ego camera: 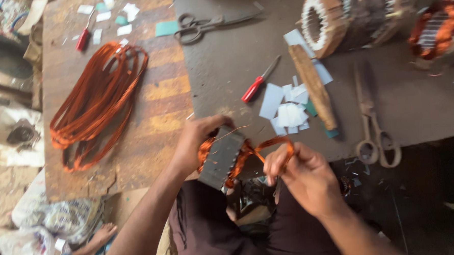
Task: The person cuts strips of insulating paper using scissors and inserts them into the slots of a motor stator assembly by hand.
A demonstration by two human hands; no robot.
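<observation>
I am holding a small grey stator core [222, 157] over my lap, just off the near edge of the workbench [415, 109], and my left hand [197, 139] is clamping it, fingers wrapped over its top edge and thumb behind. My right hand [303, 172] is pinching a loop of copper wire [268, 143] that is coming out of the core's side, fingertips pressed together on the strands. To do this well, I judge I am needing to keep the core steady with the left fingers, draw the bundle evenly so no strand kinks or scrapes its coating on the steel edge, and keep the loop flat rather than twisted. Just beyond my right fingers, scraps of white insulation paper [290, 112] are lying in a heap on the bench beside a wooden stick [314, 88]. Past my left fingertips a red-handled screwdriver [258, 83] is resting, and farther out a pair of scissors [202, 26]. To the right of my right hand a second pair of scissors [372, 131] is lying near the bench edge. Well beyond, a larger wound stator [329, 18] is sitting, and far to the left of my left fingers a big coil of copper wire [98, 100] is spreading across a wooden board [164, 89].
</observation>
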